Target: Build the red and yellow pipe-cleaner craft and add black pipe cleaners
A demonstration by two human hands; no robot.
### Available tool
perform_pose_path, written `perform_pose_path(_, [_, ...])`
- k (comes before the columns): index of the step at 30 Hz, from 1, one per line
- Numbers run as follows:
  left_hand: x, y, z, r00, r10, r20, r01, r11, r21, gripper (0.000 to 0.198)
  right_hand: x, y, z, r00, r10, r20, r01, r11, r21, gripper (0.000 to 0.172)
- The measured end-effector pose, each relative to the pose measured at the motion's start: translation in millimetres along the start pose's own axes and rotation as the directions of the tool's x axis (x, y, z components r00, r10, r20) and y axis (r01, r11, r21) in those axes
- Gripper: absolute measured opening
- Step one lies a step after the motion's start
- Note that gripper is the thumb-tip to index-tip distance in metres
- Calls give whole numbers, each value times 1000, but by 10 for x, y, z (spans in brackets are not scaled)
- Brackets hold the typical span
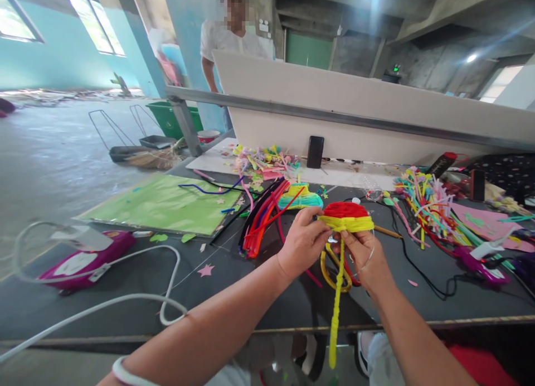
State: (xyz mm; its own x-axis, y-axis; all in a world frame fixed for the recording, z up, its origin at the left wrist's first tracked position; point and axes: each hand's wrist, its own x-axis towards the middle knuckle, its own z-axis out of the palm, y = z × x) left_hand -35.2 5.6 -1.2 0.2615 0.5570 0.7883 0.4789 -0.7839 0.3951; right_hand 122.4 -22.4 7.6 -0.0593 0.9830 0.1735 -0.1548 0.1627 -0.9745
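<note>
Between my two hands is a flat piece made of fuzzy pipe cleaners point(348, 210), red at the top with a yellow band below. A long yellow pipe cleaner point(335, 319) hangs down from its middle past the table edge. My left hand point(307, 232) pinches the piece's left end. Closed on its lower right side is my right hand point(364, 255), thumb near the hanging strand. Behind them lies a yellow and turquoise pipe cleaner piece point(298, 196). A yellow loop point(325, 271) rests on the table under my hands, partly hidden.
Loose pipe cleaners point(261, 224) lie left of my hands, with a green sheet point(167, 204) beyond. Purple power strips point(90, 260) stand at both sides, a white cable trailing. A phone point(315, 152) leans on the white board. Behind it stands a person point(240, 43) in a white top.
</note>
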Motion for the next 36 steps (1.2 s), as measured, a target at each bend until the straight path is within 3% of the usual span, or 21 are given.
perform_pose_path(6, [5, 15, -4, 1000, 11, -2, -11, 1000, -9, 10, -10, 21, 28, 1000, 13, -7, -13, 1000, -11, 36])
perform_pose_path(13, [2, -4, -8, 992, 124, 38, -126, 990, 67, 14, 3, 65, -11, 1000, -22, -21, 22, 999, -27, 42])
perform_pose_path(22, [-2, 16, 12, 995, 101, -21, -101, 995, 4, 13, 2, 3, 4, 999, -18, -49, 13, 994, -107, 32])
perform_pose_path(31, [-27, 50, 19, 982, 135, 132, -154, 977, 145, 17, 35, 46, 14, 992, -48, -114, 25, 981, -194, 25])
perform_pose_path(36, [-14, 47, 17, 984, 152, 92, -162, 980, 113, 16, 13, 36, 16, 983, -116, -140, 70, 953, -296, 22])
